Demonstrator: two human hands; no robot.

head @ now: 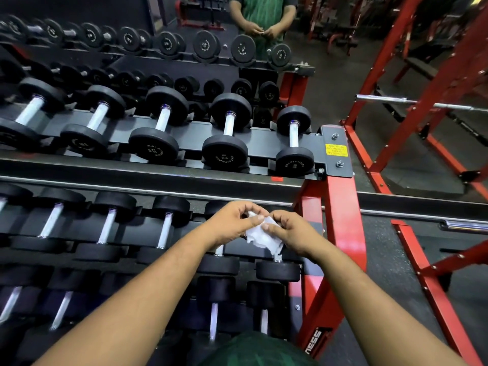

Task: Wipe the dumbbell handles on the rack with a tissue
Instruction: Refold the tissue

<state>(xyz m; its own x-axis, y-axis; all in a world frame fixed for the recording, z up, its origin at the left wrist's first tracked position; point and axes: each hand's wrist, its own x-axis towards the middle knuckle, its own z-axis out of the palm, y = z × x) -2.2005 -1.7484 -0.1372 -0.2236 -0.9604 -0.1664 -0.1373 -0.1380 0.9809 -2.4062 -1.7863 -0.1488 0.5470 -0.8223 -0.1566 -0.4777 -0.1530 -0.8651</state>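
Both hands meet over the right end of the rack's (340, 207) middle tier, left hand (232, 223) and right hand (293, 233) each pinching a crumpled white tissue (260, 235) between curled fingers, so it's bunched up between them right above the last two dumbbells. One of those, the end dumbbell (277, 269), sits just below the tissue with its handle mostly hidden. Up on the rack's top tier, five more dumbbells rest with pale handles, the nearest-right one (294, 142) beside a yellow sticker (336, 150).
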